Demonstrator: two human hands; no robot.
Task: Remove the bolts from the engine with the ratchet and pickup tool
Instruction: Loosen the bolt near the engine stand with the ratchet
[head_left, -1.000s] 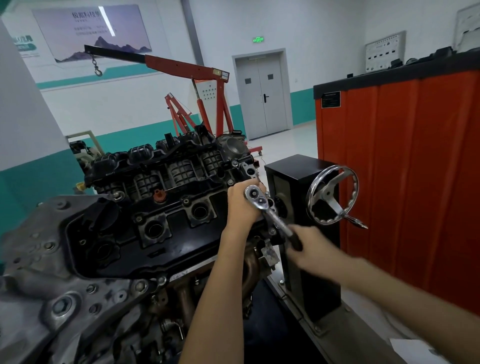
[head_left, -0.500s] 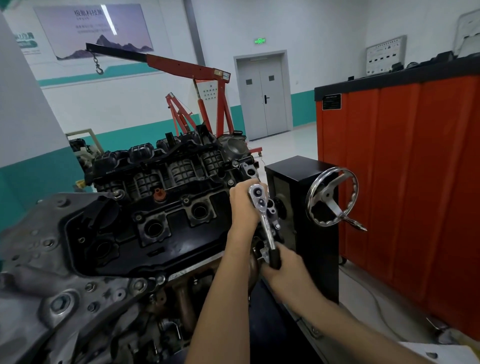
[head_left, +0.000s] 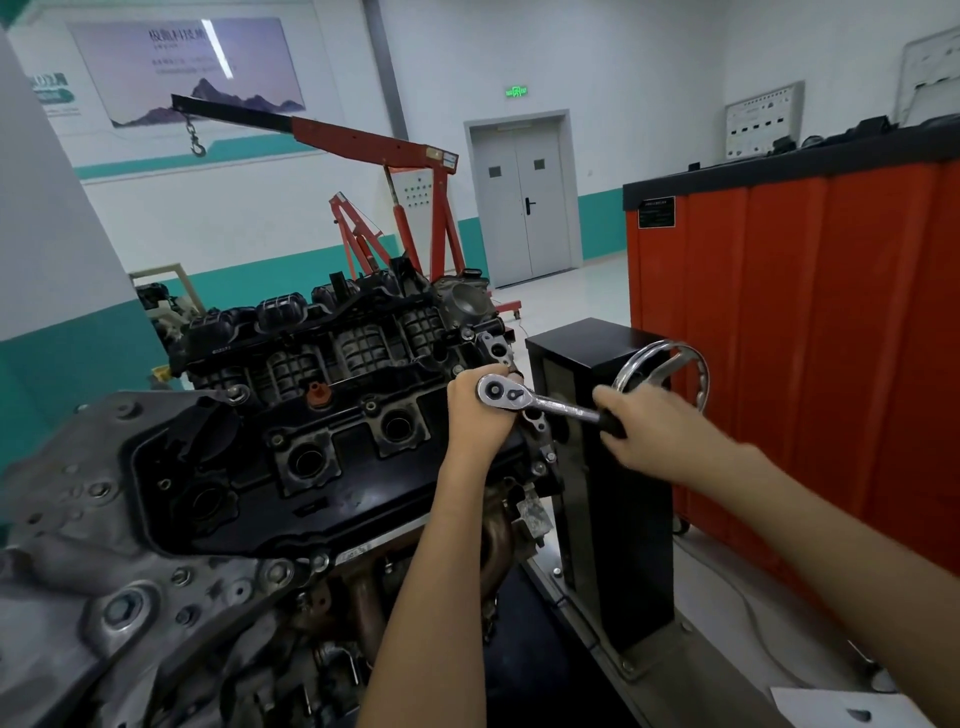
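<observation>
A black engine (head_left: 311, 415) sits on a stand, its valve cover facing me with several open round wells. A chrome ratchet (head_left: 524, 399) has its head at the engine's right end. My left hand (head_left: 478, 415) is wrapped around the part under the ratchet head, which hides the socket and bolt. My right hand (head_left: 654, 431) grips the ratchet's black handle, which points right and slightly down. No pickup tool is in sight.
A black stand column (head_left: 613, 499) with a chrome handwheel (head_left: 685, 358) stands just right of the engine, behind my right hand. An orange cabinet (head_left: 810, 338) fills the right side. A red engine hoist (head_left: 405, 208) stands behind. White paper (head_left: 841, 709) lies at the bottom right.
My right hand swung the ratchet handle from pointing down to pointing right and up, while the head stayed on the same spot. My left hand kept its hold.
</observation>
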